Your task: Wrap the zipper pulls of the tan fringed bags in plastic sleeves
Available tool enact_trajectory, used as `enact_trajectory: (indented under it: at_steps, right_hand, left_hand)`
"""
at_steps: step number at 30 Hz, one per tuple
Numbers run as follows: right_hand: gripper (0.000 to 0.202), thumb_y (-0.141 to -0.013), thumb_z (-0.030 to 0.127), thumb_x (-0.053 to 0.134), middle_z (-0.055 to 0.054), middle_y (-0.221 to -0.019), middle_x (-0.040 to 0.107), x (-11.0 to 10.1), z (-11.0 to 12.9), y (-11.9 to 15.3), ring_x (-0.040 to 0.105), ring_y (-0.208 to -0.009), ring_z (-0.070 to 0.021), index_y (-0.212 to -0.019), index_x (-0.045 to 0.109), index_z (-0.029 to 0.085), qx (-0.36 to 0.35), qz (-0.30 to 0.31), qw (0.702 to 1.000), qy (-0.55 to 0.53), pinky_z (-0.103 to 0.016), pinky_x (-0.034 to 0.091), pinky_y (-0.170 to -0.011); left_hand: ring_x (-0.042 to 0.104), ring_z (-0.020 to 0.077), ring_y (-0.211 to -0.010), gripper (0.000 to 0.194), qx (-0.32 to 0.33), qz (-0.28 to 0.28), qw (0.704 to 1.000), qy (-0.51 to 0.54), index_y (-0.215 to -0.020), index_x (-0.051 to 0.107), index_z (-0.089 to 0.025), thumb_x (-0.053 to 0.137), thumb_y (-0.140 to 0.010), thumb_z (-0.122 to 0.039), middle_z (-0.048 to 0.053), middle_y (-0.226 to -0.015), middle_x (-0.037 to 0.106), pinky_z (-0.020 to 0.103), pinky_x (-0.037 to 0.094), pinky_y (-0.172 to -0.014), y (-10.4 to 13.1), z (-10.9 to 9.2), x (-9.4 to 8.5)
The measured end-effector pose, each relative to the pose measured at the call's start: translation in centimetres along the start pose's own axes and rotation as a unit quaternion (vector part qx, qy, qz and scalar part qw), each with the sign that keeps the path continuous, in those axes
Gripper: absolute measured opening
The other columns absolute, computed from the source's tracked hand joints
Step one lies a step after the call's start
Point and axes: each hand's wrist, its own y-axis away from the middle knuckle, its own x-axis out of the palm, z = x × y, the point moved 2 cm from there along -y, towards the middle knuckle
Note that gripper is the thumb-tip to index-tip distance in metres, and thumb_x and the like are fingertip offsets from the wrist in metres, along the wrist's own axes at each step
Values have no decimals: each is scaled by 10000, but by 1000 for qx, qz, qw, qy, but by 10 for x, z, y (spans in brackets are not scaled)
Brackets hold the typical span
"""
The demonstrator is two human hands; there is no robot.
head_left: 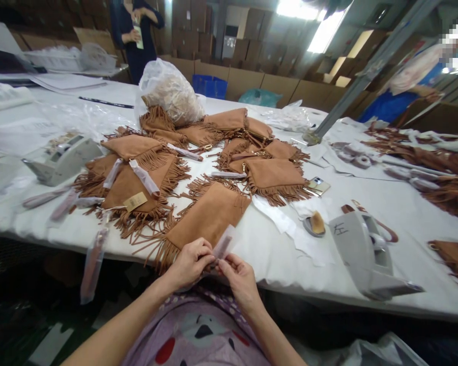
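Your left hand [191,262] and right hand [239,278] pinch a narrow translucent plastic sleeve [224,243]; a tan fringed suede pouch [210,213] slants away rightward, nearer the left.

I can see one blue plastic bin [209,87] near brown cardboard boxes [248,80], also one long grey metal pole [366,72].

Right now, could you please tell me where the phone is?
In the head view, the phone lies right of centre, beside a fringed brown bag.
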Motion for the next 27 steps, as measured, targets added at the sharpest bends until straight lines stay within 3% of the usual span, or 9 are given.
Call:
enact_trajectory:
  at_steps: [6,8,11,13,15,17,19,22,27]
  right_hand:
    - [340,-748,478,626,40,-530,521,-2,-10,2,449,-498,-100,-683,601,146,-42,-30,988,143,-213,347,-471]
    - [315,-763,456,615,40,-536,516,-2,-10,2,439,-499,-97,-696,590,150,-45,-31,988,142,-212,332,-472]
    - [295,-762,439,620,34,-544,532,-2,-10,2,450,-503,-100,-686,581,156,-42,-24,992,118,-212,339,-476]
    - [280,-748,429,641,24,-568,567,-3,-10,4,485,-522,-109,-705,603,155,-40,-22,995,93,-218,375,-500]
    - [279,-728,418,666,-8,-672,640,-4,-9,5,558,-598,-136,-801,644,151,-30,1,999,45,-243,444,-579]
    - [348,-690,408,706,-30,-768,674,-7,-6,4,602,-664,-154,-921,648,153,-14,16,1000,-5,-270,484,-650]
    - [428,-645,398,747,-15,-752,664,-12,-3,2,596,-629,-141,-980,628,159,-6,0,1000,-25,-261,490,-614]
    - [345,-648,410,747,17,-620,613,-18,3,-2,534,-521,-108,-846,643,147,-24,-12,999,18,-228,452,-510]
    - [294,-660,423,736,-9,-592,638,-18,4,-4,564,-542,-130,-719,676,142,-13,0,1000,2,-253,483,-555]
  left_hand:
    - [554,155,-783,193,23,-3,1000,-19,-657,606,-169,506,-821,-183,39,-826,579,252,421,-715,3,3,1]
    - [544,149,-752,99,-3,-9,1000,-4,-795,637,-171,542,-797,-197,29,-840,579,248,424,-684,1,-1,1]
    - [528,143,-707,245,-57,-2,998,10,-972,641,-182,627,-740,-260,7,-837,570,243,422,-635,-4,-7,0]
    - [540,147,-716,143,-76,17,997,25,-811,673,-173,626,-742,-289,4,-796,560,246,424,-645,-7,-8,2]
    - [558,152,-717,191,-89,30,994,55,-638,652,-162,600,-765,-294,10,-754,565,252,428,-655,-9,-6,4]
    - [566,154,-694,203,-102,19,992,75,-622,647,-161,597,-771,-289,15,-739,588,261,431,-651,-10,-3,6]
    - [567,163,-705,192,-86,-2,995,51,-618,633,-170,589,-779,-265,17,-734,612,277,427,-679,-10,-2,10]
    - [547,192,-802,181,-24,-22,998,-45,-631,596,-187,550,-805,-204,20,-753,633,320,398,-770,-8,-5,17]
    - [504,216,-884,159,9,-24,992,-127,-766,589,-195,463,-863,-189,45,-842,604,365,385,-806,1,-3,28]
